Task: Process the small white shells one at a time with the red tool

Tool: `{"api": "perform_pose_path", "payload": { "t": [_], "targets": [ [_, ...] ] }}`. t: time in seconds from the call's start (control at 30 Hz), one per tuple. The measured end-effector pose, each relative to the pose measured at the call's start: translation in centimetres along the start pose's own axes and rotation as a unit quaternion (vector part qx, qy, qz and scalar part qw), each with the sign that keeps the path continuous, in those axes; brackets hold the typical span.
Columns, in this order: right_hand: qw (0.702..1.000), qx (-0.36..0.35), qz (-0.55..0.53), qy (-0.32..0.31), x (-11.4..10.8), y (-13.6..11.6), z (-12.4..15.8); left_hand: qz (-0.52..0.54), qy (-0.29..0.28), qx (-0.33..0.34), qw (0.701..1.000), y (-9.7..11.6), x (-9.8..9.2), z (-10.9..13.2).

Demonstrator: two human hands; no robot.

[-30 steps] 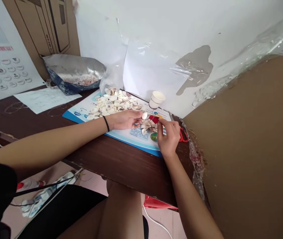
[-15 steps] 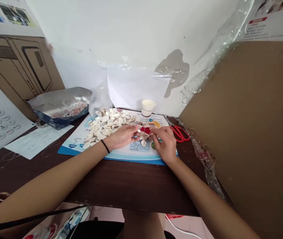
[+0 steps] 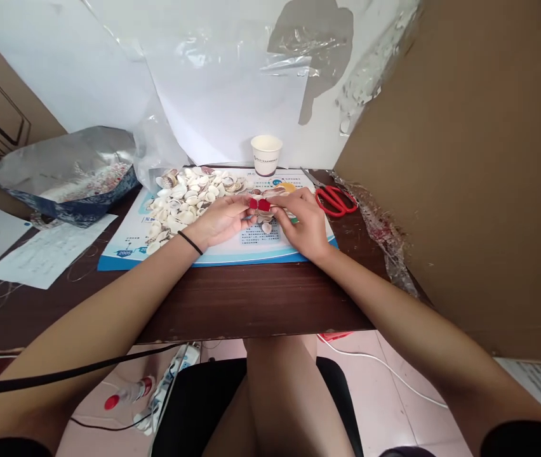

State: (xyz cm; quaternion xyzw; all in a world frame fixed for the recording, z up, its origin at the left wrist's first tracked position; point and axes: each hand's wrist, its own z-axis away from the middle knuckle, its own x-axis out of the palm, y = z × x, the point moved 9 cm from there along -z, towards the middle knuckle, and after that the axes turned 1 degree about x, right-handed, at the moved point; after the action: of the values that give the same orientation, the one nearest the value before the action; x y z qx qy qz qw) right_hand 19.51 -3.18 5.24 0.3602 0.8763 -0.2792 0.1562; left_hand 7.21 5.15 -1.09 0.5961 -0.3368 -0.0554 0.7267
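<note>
Nearer each other in the head view than a second ago, the left hand (image 3: 220, 222) and the right hand (image 3: 302, 222) are at opposite ends of a red piece (image 3: 263, 205) above the printed sheet (image 3: 218, 255), thumb and fingers of each clamped on it; whether the left fingers grip anything else, I cannot tell. Pale shells (image 3: 189, 206) lie heaped beside the left hand, red-handled scissors (image 3: 336, 202) beside the right.

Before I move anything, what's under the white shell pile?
The shell pile lies on a printed blue-and-white sheet, itself on the dark table. What's directly beneath the shells is covered.
</note>
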Motion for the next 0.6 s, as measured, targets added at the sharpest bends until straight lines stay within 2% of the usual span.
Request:
{"api": "perform_pose_path", "payload": {
  "t": [0.23,0.47,0.6],
  "targets": [
    [0.997,0.062,0.024,0.026,-0.3,2.9,0.0,0.0,-0.007,-0.003,1.0,-0.2,-0.4,-0.2],
    [1.0,0.02,0.01,0.014,-0.2,1.3,0.0,-0.043,-0.011,0.02,0.999,0.1,-0.2,0.0],
    [0.998,0.045,0.033,0.019,-0.2,2.3,-0.1,-0.105,0.018,0.056,0.993,0.5,-0.5,0.1]
  ]
}}
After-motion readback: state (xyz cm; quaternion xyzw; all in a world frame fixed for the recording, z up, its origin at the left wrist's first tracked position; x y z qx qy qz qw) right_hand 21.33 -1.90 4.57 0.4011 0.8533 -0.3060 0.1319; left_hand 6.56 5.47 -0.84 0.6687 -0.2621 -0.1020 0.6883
